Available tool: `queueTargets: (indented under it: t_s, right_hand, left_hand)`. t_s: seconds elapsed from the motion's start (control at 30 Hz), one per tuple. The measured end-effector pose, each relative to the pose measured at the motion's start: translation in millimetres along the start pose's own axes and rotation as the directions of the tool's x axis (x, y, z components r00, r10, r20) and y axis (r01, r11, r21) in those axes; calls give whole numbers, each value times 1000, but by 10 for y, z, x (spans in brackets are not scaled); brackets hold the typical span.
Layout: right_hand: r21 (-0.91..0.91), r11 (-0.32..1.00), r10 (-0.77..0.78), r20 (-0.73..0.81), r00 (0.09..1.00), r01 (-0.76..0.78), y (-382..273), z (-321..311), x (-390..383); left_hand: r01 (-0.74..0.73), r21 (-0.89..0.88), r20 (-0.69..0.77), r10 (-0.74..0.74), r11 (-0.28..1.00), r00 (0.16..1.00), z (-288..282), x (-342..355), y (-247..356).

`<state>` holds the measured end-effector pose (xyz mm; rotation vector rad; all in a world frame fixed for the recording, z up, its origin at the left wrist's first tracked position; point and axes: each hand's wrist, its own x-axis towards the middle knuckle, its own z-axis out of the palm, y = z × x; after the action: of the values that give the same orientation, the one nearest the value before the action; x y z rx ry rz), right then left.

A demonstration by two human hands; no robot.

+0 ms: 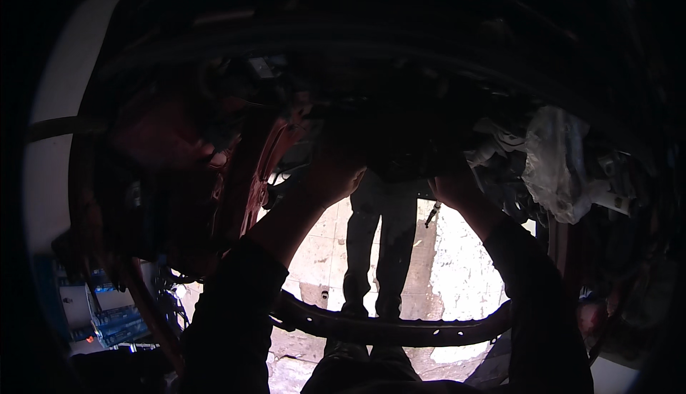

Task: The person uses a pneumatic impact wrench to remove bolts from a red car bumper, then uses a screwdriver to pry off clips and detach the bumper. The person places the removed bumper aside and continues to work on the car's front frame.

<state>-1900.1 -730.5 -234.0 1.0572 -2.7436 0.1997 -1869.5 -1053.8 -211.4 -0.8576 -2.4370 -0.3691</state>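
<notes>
Both my arms, in dark sleeves, reach up into a dim vehicle bay. My left hand [334,174] curls onto the left lower edge of a dark bulky part [391,147] overhead. On that part's right lower edge sits my right hand [451,185]. Shadow hides the fingertips of both hands and the part's shape. A small metal tool or bolt [431,214] hangs just left of my right wrist.
Another person's legs [379,251] stand on the pale concrete floor between my arms. A curved dark metal bar with holes [386,330] crosses below. Red body metal [246,172] is at the left, a crumpled clear plastic bag [554,165] at the right, and blue boxes [114,319] at the lower left.
</notes>
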Motion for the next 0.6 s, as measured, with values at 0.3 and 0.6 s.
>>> queueTargets:
  t_s: [0.3, 0.6]
  right_hand:
    - [78, 996, 47, -151, 987, -36, 24, -154, 328]
    - [90, 985, 145, -6, 989, -144, 25, 42, 355]
  left_hand:
    - [286, 36, -184, -274, 958, 944, -233, 832, -515]
    - [413, 157, -3, -418, 897, 909, -31, 916, -746]
